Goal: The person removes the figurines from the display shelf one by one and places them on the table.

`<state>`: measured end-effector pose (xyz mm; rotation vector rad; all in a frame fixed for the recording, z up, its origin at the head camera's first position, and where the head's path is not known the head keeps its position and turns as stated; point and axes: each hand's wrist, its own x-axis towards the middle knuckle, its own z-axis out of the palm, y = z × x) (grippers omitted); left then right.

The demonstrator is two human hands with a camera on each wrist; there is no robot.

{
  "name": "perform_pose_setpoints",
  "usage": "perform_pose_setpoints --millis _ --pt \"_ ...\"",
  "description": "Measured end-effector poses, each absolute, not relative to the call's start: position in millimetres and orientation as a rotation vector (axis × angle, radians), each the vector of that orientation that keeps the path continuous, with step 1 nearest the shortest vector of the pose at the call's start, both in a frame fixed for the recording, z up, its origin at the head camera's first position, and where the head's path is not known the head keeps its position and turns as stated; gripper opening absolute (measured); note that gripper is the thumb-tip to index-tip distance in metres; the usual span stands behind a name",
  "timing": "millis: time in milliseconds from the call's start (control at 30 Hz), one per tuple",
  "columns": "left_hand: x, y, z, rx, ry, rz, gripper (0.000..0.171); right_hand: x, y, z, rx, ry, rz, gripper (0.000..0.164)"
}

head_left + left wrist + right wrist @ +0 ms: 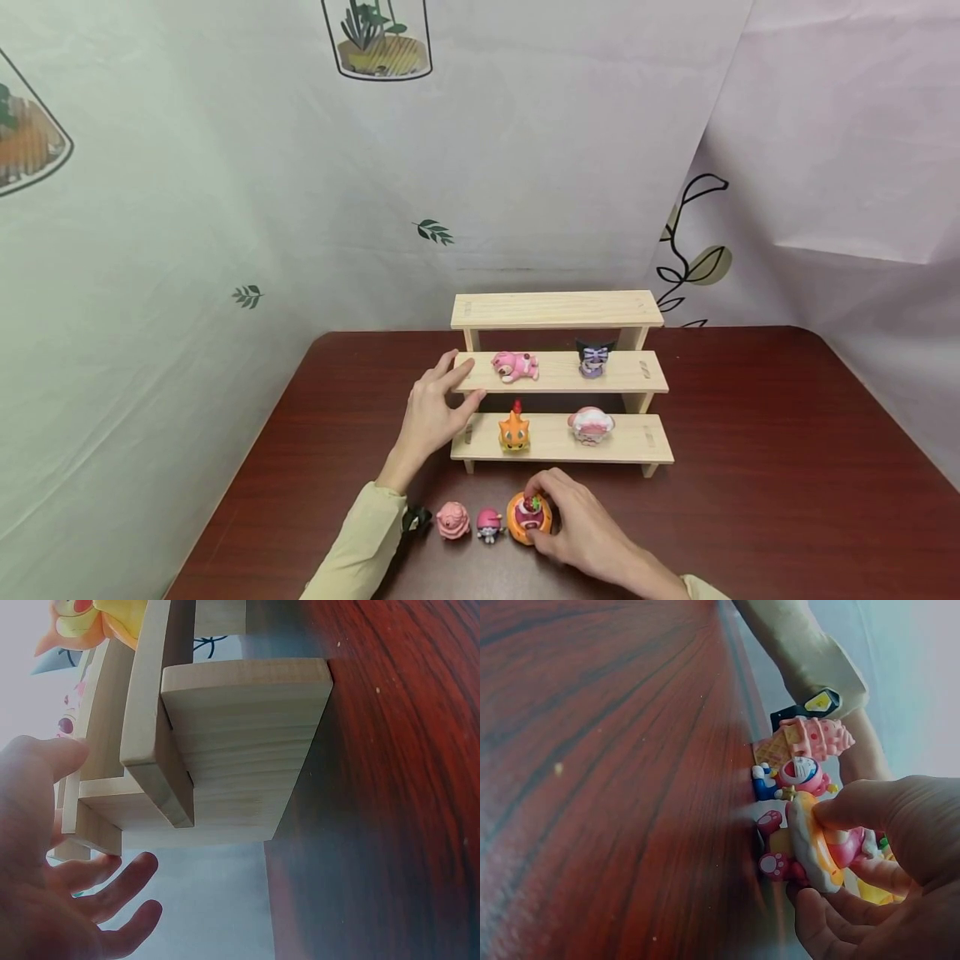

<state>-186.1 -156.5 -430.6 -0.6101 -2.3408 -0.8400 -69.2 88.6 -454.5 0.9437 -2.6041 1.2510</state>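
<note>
My left hand [435, 412] holds the left end of the middle board of a three-tier wooden display stand [555, 310], thumb at the front and fingers behind. With my right hand [581, 525] I grip a pink toy figurine in an orange-and-white ring [814, 851] on the table in front of the stand. Left of it stand a small figurine with a pink hood [489, 523] and a pink ice-cream-cone figurine [810, 741]. A dark figurine [416, 520] is partly hidden by my left sleeve.
On the middle tier are a pink lying figurine [515, 366] and a dark-eared purple one [592, 360]. The lowest tier bears an orange figurine [514, 433] and a pink-and-white one [591, 426]. A patterned curtain [555, 167] hangs behind the dark red table [765, 467].
</note>
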Motion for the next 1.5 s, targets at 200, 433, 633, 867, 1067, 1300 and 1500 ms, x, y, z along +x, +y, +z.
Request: perform_pose_setpoints --millis 200,433,633,867,1067,1300,1500 --pt "-187.0 -156.8 -431.5 -0.611 -2.338 -0.840 0.048 -69.1 88.7 -454.3 0.943 -2.605 1.261 0.045" --pt "-187.6 -156.9 -432.0 -0.611 -2.336 -0.842 0.048 -69.7 88.9 -454.3 0.948 -2.604 1.271 0.045" --pt "-186.9 -157.3 -432.9 -0.613 -2.338 -0.854 0.048 -69.6 90.0 -453.5 0.967 -2.604 1.284 0.045" --pt "-187.0 -157.5 -433.2 -0.610 -2.341 -0.859 0.048 -69.3 91.0 -453.4 0.977 -2.592 1.269 0.047" --pt "-187.3 -157.0 -432.7 -0.613 -2.338 -0.859 0.048 -70.0 92.0 -453.5 0.973 -2.602 1.342 0.048" --pt "-186.9 -156.6 -432.1 -0.610 -2.339 -0.855 0.048 -69.1 94.0 -455.4 0.957 -2.576 1.464 0.049" --pt "-186.8 -156.0 -432.0 -0.608 -2.340 -0.841 0.048 -67.6 97.7 -455.5 0.955 -2.555 1.445 0.050"
